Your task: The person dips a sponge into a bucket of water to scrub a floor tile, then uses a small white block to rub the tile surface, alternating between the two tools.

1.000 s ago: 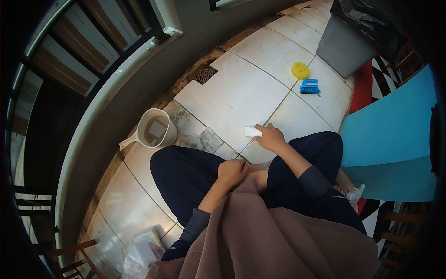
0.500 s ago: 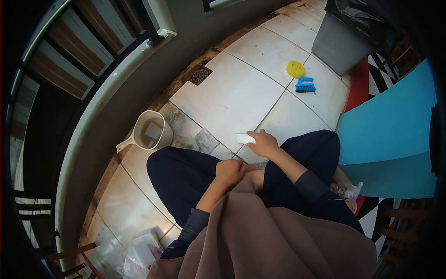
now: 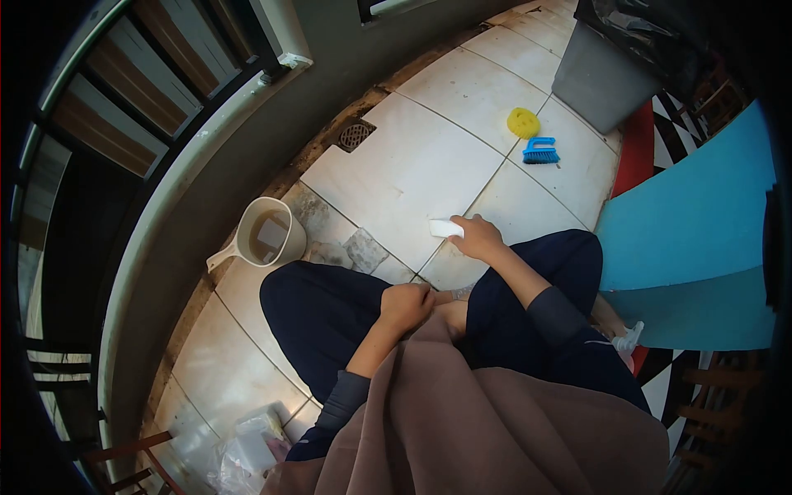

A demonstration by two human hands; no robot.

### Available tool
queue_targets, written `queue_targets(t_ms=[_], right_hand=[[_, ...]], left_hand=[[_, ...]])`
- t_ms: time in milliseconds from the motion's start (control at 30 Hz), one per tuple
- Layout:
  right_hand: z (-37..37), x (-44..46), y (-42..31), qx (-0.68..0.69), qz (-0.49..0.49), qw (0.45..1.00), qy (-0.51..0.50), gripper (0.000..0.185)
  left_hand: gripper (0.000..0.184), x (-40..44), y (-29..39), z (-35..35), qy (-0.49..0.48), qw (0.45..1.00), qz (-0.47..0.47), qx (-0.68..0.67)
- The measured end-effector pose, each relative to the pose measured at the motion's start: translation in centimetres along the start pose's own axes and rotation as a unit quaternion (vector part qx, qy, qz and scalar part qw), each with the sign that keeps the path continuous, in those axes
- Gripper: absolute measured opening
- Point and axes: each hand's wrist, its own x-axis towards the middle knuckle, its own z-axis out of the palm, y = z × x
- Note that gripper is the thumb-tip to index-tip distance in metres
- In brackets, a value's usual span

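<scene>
My right hand [image 3: 481,238] grips a white sponge block [image 3: 445,228], held at or just over the pale floor tiles [image 3: 396,157]; contact is unclear. Its fingers wrap round the block's right end. My left hand [image 3: 406,306] is curled closed beside my left knee, above the brown cloth [image 3: 445,396]. Whatever its fingers may hold is hidden. Farther off on the tiles lie a round yellow sponge [image 3: 523,123] and a blue scrubbing brush [image 3: 541,151], bristles down.
A cream dipper [image 3: 266,233] with murky water stands left of my knees. Near the wall is a floor drain [image 3: 355,137]. A grey bin [image 3: 598,78] stands at upper right, by a blue panel [image 3: 685,223]. A clear plastic bag [image 3: 247,450] lies lower left.
My right hand has moved slightly forward and right across the tiles with the white sponge block. My left hand stays almost still.
</scene>
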Motion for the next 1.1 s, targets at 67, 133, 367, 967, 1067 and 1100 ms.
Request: queue_targets(t_ms=[67,133,367,967,1067,1100], right_hand=[[0.6,-2.5,-2.4,0.008,-0.032,0.998,-0.055,0.045],[1.0,-2.7,-2.1,0.002,-0.044,0.998,-0.041,0.044],[-2.8,3.9,5.0,-0.005,0.131,0.991,0.008,0.042],[-1.6,4.4,0.3,-0.004,0.039,0.999,-0.011,0.043],[0.4,1.4,-2.9,-0.029,-0.037,0.999,-0.006,0.043],[0.4,1.3,-2.9,-0.004,-0.02,1.0,-0.023,0.043]], left_hand=[[0.026,0.1,-0.4,0.4,-0.006,1.0,0.0,0.001],[0.026,0.0,-0.6,0.4,-0.008,1.0,0.0,-0.001],[0.027,-0.1,-1.0,0.2,-0.01,1.0,0.003,-0.012],[0.03,0.5,-1.2,0.0,-0.052,0.998,-0.007,-0.021],[0.03,0.8,-1.5,0.0,-0.052,0.997,0.003,-0.05],[0.03,0.7,-1.8,-0.1,-0.049,0.997,0.005,-0.063]])
